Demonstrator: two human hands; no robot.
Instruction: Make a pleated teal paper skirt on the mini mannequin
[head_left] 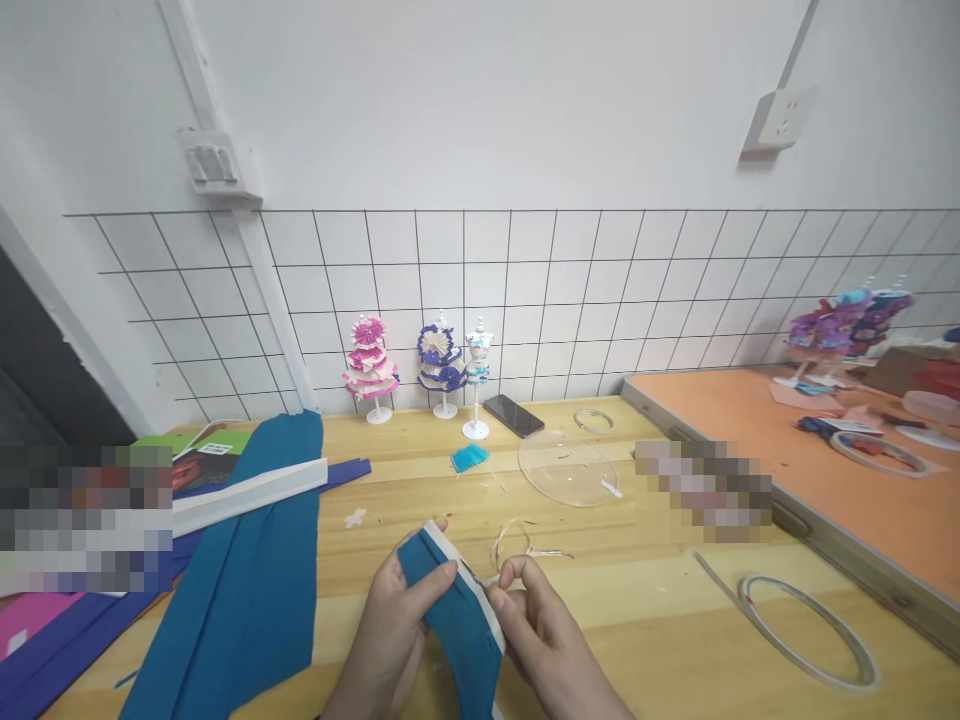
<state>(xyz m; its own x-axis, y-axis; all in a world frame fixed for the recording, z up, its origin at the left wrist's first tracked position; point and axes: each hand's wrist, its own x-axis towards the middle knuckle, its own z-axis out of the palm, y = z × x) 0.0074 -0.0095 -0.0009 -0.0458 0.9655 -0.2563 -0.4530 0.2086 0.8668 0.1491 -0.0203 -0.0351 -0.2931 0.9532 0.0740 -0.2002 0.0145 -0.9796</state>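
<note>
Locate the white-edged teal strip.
Head view, bottom centre: the strip is gripped by the left hand, with the right hand at its white edge.

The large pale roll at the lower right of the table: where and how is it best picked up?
Grip the roll by its near side, inner and outer edges, probably from above with the right hand, the nearer one. It lies flat with an open centre, leaving room to reach in. Avoid the loose end, which trails away and may unwind.

Both hands (pixel 397 605) (pixel 538 622) — pinching, close together
</note>
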